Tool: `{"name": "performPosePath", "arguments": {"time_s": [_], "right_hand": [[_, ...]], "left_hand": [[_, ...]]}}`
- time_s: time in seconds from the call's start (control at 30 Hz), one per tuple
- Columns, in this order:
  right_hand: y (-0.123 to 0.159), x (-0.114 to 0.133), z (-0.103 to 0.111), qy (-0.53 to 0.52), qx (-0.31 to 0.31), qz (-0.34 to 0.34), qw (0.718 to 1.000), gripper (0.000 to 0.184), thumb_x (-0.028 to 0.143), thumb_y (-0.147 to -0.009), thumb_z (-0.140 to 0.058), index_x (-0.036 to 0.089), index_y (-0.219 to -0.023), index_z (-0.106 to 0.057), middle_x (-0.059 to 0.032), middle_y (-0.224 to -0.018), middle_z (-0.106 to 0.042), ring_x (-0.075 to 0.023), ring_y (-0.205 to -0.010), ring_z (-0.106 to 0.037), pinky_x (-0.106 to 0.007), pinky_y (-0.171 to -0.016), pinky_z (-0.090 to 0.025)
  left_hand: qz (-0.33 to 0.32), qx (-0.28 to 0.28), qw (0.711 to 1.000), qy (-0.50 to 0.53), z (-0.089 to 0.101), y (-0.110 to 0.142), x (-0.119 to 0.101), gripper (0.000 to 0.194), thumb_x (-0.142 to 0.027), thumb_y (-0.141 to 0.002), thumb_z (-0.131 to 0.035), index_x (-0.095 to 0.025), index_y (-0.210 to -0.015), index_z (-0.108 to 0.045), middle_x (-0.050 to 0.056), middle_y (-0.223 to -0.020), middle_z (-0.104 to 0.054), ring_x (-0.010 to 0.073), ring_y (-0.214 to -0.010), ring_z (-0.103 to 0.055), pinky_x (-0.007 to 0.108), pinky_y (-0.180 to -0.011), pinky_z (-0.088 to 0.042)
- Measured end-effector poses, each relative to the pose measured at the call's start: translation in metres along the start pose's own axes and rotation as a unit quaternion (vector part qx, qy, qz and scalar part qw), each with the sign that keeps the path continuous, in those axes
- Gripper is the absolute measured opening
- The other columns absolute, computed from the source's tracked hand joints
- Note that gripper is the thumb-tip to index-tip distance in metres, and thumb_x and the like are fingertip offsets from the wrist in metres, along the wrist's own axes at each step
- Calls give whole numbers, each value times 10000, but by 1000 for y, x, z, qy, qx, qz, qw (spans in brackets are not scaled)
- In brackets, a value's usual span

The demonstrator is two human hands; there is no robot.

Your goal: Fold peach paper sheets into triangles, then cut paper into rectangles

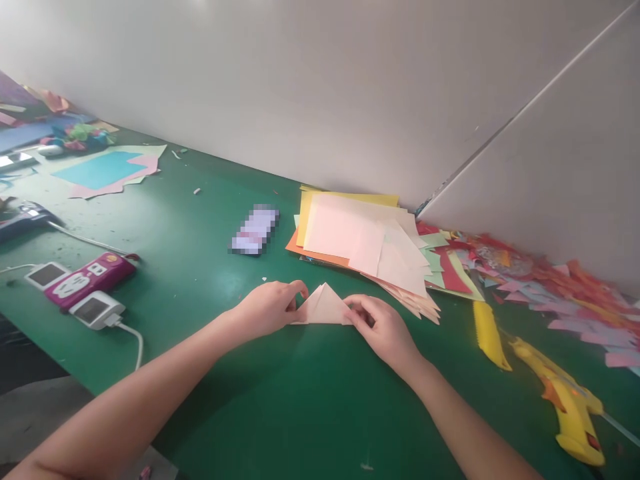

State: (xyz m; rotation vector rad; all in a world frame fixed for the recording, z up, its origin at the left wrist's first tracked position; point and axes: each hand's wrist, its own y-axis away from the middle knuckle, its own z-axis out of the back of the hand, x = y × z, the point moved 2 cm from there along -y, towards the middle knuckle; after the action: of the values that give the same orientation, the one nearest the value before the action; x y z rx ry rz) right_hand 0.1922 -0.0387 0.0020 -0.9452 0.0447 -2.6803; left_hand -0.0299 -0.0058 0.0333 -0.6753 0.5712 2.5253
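A pale pink sheet of paper (327, 308), folded into a triangle with its point away from me, lies on the green table (280, 400). At its left corner is my left hand (273, 307), thumb and fingers closed on the paper's edge. My right hand (383, 327) pinches the right corner between thumb and fingers. Just beyond the folded paper rests a stack of coloured paper (345, 223), with pale pink sheets on top and yellow and orange ones beneath.
A yellow glue gun (565, 397) and a yellow utility knife (490, 337) lie at the right, near a heap of paper scraps (540, 273). A blurred phone (255, 230) is behind my left hand. Farther left sits a magenta power strip (90, 280) with white chargers (97, 310).
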Motion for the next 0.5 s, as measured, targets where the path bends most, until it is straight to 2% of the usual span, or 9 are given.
{"name": "performPosePath", "arguments": {"time_s": [0.1,0.3,0.43,0.5], "right_hand": [[-1,1,-2,19,2,-7,1000,170,334,-895,-480,246,-992,-588,3,-675,-586,-171,-670,-551,-276,-585,-409],[-3,6,-3,52,11,-2,999,207,383,-908,-444,239,-947,-587,0,-662,-564,-175,-674,-546,-283,-593,-397],[-3,9,-2,59,16,12,998,217,368,-928,-415,244,-981,-585,-4,-689,-568,-175,-691,-538,-287,-616,-402],[-3,9,-2,61,19,33,997,224,328,-940,-401,251,-1017,-596,-13,-751,-588,-174,-731,-539,-291,-656,-410]], "left_hand": [[19,21,999,-19,3,3,0,206,-269,-774,-548,-221,-975,-545,-42,-682,-654,150,-608,-566,227,-524,-327],[20,67,997,-21,2,9,1,266,-201,-737,-592,-241,-992,-529,-38,-723,-665,156,-627,-588,215,-498,-316],[25,55,997,-51,1,12,-2,392,-139,-736,-574,-224,-1098,-449,-24,-751,-668,172,-656,-588,219,-488,-297],[25,53,997,-59,1,12,-3,375,-139,-737,-574,-222,-1081,-450,-25,-755,-664,169,-638,-578,220,-480,-287]]}}
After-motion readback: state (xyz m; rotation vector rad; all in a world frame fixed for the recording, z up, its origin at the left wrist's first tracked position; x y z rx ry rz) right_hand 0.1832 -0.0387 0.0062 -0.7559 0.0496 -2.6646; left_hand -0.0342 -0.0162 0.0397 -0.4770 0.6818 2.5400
